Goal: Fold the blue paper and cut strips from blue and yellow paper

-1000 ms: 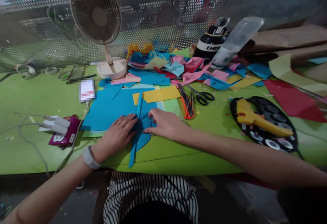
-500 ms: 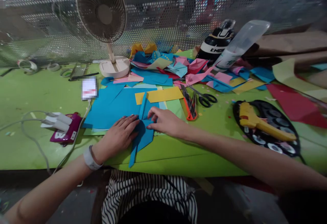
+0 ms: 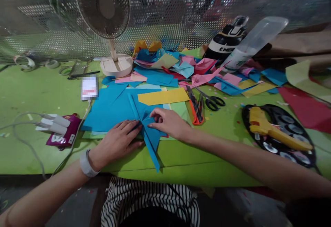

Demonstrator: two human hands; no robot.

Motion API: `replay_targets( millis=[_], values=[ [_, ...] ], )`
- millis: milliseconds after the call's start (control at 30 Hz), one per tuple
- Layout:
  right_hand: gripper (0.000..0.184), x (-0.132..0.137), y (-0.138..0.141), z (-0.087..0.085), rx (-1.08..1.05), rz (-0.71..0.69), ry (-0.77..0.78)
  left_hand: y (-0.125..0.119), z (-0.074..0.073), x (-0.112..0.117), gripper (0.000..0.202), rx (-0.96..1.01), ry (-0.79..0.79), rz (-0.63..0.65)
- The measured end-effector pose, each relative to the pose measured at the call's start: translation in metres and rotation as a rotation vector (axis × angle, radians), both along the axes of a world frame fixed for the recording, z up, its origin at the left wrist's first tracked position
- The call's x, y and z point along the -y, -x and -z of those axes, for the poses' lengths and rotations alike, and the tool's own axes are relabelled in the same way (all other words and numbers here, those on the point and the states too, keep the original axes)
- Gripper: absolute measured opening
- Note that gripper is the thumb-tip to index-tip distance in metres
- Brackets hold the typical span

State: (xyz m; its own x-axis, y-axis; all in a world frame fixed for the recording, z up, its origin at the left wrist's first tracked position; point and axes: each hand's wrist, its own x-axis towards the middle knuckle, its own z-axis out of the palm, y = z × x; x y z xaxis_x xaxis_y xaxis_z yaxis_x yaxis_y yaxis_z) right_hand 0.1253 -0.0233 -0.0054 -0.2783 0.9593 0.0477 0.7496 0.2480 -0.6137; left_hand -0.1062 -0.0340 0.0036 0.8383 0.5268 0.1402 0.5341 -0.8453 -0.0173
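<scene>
A folded blue paper [image 3: 154, 138] with long narrow flaps lies at the table's front, partly over a larger blue sheet [image 3: 103, 111]. My left hand [image 3: 121, 136] rests flat beside its centre, fingers stretched out with the tips on the folds. From the other side, my right hand [image 3: 169, 122] pinches a small flap of the same paper between thumb and fingers. One long flap points away from me and another slants toward the table edge. Some of the folds are hidden beneath my fingertips.
A yellow strip [image 3: 164, 96], an orange cutter [image 3: 198, 113] and scissors [image 3: 214, 103] lie beyond my right hand. A yellow glue gun [image 3: 276, 130] rests on a black palette [image 3: 292, 116]. Behind are a fan [image 3: 116, 65], paper scraps [image 3: 160, 77] and bottles [image 3: 222, 46]. Cables run from a purple power block [image 3: 73, 130].
The folded paper has turned, so its near flap now slants right and its far flap left. My right hand has closed on a flap. The view has shifted slightly.
</scene>
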Motion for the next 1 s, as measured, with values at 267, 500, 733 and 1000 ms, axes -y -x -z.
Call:
replay_targets(
  millis=[267,500,733,1000],
  values=[
    [0.016,0.010,-0.007,0.008,0.331,-0.379,-0.708,0.001,0.003,-0.003,0.055,0.024,0.011,0.029],
    [0.022,0.012,-0.013,0.005,0.460,-0.524,-0.913,0.000,0.002,-0.004,0.051,0.043,0.031,0.021],
    [0.022,0.009,-0.019,0.005,0.440,-0.577,-0.936,0.000,0.002,-0.004,0.053,0.041,0.031,0.027],
    [0.023,0.005,-0.025,0.007,0.400,-0.529,-0.911,-0.005,-0.005,-0.006,0.063,0.010,0.122,-0.017]
  ],
)
